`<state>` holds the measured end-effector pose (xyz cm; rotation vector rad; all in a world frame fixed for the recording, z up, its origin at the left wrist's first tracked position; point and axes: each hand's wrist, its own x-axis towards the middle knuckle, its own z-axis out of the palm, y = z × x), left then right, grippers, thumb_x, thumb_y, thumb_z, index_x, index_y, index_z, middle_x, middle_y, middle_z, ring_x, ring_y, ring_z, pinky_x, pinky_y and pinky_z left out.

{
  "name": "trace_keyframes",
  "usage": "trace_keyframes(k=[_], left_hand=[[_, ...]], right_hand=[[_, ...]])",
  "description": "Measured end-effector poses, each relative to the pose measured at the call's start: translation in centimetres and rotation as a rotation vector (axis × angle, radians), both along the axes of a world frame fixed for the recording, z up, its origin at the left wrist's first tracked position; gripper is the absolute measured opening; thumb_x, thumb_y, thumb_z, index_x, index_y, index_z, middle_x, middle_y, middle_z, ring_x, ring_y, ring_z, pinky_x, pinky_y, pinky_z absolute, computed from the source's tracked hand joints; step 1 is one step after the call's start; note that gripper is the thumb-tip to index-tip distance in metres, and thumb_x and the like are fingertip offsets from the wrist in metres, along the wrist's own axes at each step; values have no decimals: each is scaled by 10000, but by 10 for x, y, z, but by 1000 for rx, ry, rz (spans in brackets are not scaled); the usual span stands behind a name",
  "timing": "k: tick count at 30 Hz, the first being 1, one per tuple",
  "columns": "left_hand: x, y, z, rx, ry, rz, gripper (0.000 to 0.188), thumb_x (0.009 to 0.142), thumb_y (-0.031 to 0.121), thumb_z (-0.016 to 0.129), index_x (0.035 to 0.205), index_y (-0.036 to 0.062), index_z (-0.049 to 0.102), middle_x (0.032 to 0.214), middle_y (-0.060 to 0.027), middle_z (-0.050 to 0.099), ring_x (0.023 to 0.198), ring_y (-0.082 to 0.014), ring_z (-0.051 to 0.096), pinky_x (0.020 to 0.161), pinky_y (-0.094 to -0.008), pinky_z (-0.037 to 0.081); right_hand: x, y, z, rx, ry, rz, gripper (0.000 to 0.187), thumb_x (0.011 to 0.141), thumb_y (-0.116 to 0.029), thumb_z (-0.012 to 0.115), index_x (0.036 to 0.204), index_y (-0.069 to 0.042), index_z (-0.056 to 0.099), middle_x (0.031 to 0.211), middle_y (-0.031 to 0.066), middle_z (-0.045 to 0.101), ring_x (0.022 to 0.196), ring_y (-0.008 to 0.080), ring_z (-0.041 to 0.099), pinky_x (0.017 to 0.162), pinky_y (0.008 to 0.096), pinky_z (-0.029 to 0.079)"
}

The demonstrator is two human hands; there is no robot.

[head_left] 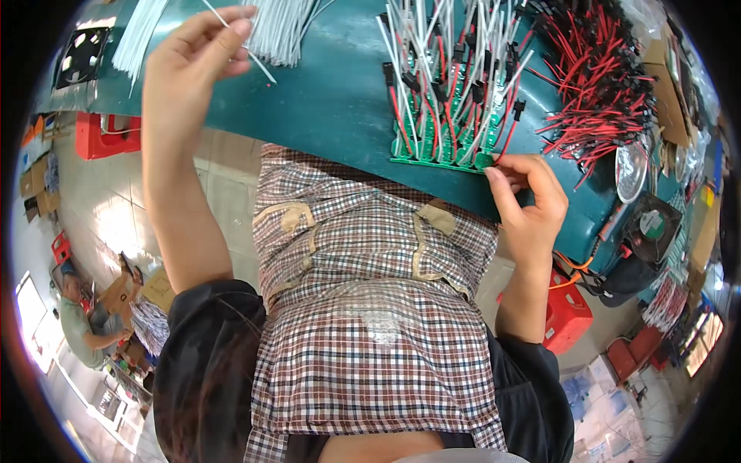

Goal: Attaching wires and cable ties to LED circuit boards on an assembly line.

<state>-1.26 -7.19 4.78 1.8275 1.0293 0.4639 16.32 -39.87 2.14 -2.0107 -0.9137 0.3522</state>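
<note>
Raised over the far left of the table, my left hand (202, 54) pinches a thin white wire (261, 65) between thumb and fingertips. The wire slants down to the right, its end hanging free. My right hand (534, 189) grips the near right corner of a green circuit board panel (432, 162) between thumb and forefinger. Many white wires and red-black wires with black connectors stand up from the panel and hide much of it. Close to my left hand lie two bundles of white wires (278, 35), one on each side.
A large heap of red-black connector wires (598, 85) covers the table's right side. Beside it is a tool with an orange cord (606, 228) and a black fan (652, 225). Another fan (82, 55) sits far left. Red stools (567, 312) stand below; a person (85, 324) works at left.
</note>
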Motion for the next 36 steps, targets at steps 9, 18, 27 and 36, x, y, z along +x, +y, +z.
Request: trace_keyframes(k=[9, 18, 27, 36], left_hand=[[-5, -86, -16, 134, 100, -149, 104, 959, 27, 640, 1039, -39, 654, 1004, -61, 684, 853, -109, 676, 736, -215, 540], [12, -136, 6, 50, -187, -238, 107, 852, -56, 702, 950, -14, 693, 930, -68, 711, 816, -125, 696, 698, -263, 569], [53, -179, -24, 278, -232, -534, 156, 825, -11, 745, 955, 51, 684, 909, -58, 711, 741, -113, 688, 563, -230, 520], [57, -184, -30, 308, -196, -500, 178, 783, 8, 748, 925, 83, 671, 852, -40, 687, 684, -153, 665, 550, -262, 500]], right_hand=[[2, -3, -6, 41, -26, 16, 122, 828, 30, 738, 942, 18, 697, 809, 63, 652, 665, 100, 606, 584, 223, 475], [1, 2, -7, 43, 4, -42, 106, 813, 24, 751, 907, 4, 708, 793, 48, 654, 612, 87, 576, 542, 220, 448], [1, 1, -14, 105, 14, -54, 119, 818, -5, 752, 924, -7, 698, 789, 46, 660, 604, 98, 593, 522, 231, 438], [1, -5, -18, 146, 27, -56, 87, 873, -52, 722, 939, -3, 695, 795, 65, 659, 611, 123, 612, 511, 238, 457]])
